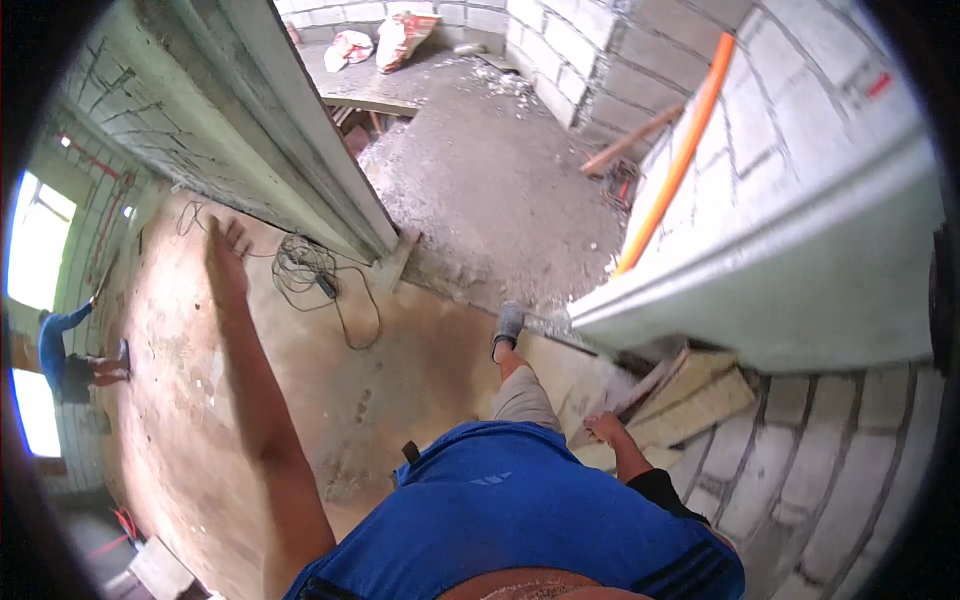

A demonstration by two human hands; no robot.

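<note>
Cable coil [305,262] is lying just left of the doorpost [310,130]. The left hand [233,248] is appearing empty, fingers extended; whether the right hand [605,428] is gripping, I cannot tell. Walking well is probably meaning stepping around the coil.

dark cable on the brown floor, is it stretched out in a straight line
No, the dark cable lies in a tangle of loops on the brown floor.

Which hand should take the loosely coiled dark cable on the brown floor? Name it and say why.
Probably left: the left hand appears empty and beside the cable in this view. The right hand is farther across, near the pale, flat wooden boards.
</note>
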